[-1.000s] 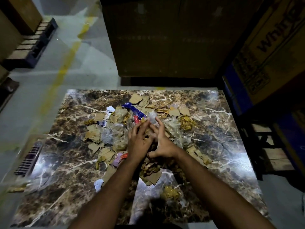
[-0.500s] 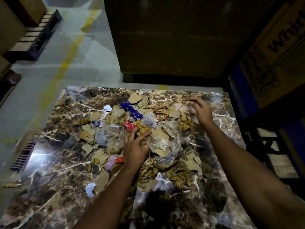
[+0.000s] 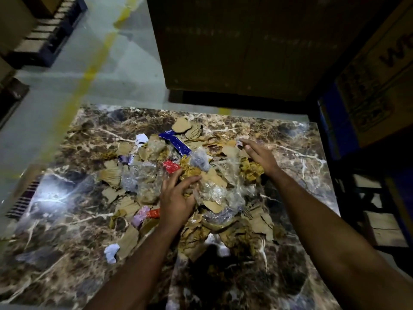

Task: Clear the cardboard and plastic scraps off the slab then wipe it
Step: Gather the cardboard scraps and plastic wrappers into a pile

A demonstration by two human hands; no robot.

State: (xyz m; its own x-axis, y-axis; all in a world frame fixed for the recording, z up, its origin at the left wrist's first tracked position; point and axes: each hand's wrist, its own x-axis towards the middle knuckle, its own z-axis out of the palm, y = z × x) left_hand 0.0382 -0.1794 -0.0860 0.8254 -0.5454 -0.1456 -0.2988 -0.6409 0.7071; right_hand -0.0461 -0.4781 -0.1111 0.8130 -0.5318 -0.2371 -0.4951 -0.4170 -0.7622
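A brown marble slab (image 3: 67, 253) carries a heap of torn cardboard scraps (image 3: 128, 240) and crumpled clear plastic (image 3: 214, 191) in its middle. A blue wrapper (image 3: 176, 144) and a red wrapper (image 3: 171, 166) lie in the heap. My left hand (image 3: 176, 198) rests on the middle of the pile, fingers curled into the plastic and cardboard. My right hand (image 3: 259, 154) lies flat at the pile's far right edge, fingers together, with a small pale scrap (image 3: 239, 143) at its fingertips.
A large dark carton (image 3: 245, 48) stands just beyond the slab's far edge. Printed cartons (image 3: 380, 81) and wooden pallets (image 3: 380, 220) crowd the right side. Grey floor with a yellow line (image 3: 89, 70) lies to the left, with a pallet (image 3: 51, 34) further off.
My right hand left my left hand, reached to the pile's far right edge, and now lies flatter against the scraps. My left hand stayed on the heap's middle.
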